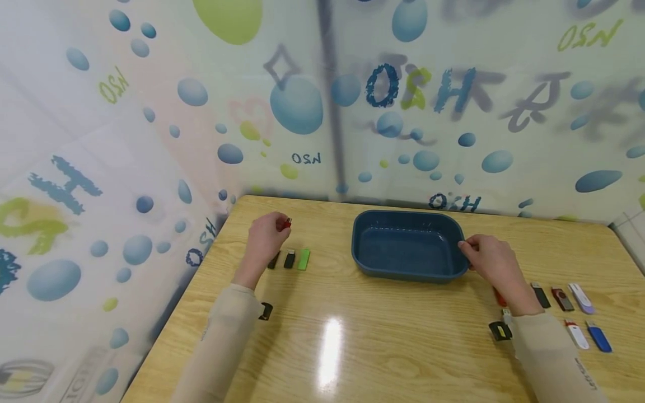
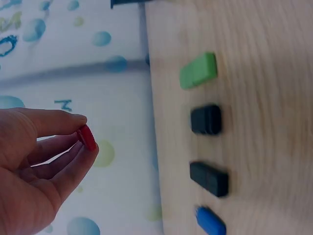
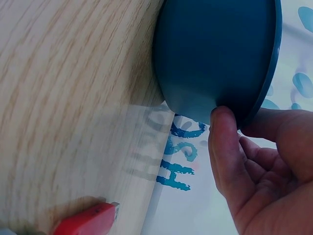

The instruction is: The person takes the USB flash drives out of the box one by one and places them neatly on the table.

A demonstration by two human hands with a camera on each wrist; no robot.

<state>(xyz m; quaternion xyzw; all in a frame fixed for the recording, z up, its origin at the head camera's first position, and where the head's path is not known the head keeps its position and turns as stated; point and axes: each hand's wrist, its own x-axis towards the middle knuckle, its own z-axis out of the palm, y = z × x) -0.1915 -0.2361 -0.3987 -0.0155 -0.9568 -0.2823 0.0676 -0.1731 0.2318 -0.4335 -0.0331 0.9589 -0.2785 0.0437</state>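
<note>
Between thumb and fingertips my left hand (image 1: 269, 235) pinches a small red USB stick (image 2: 87, 137), raised above the far left of the table. Below that hand lie a green USB stick (image 1: 304, 259), a black one (image 1: 289, 259) and a darker one (image 1: 274, 260) partly covered by the hand. A blue USB stick (image 2: 211, 221) shows in the left wrist view, at the end of that row. My right hand (image 1: 491, 260) grips the right rim of a dark blue rectangular tray (image 1: 408, 275), thumb and fingers on either side of its wall.
On the right of the wooden table (image 1: 383, 347) lie several more USB sticks, among them a blue one (image 1: 599, 337), a white and red one (image 1: 576, 334) and a red one (image 3: 88, 220) by my right forearm. A patterned wall covering (image 1: 312, 179) rises behind the table.
</note>
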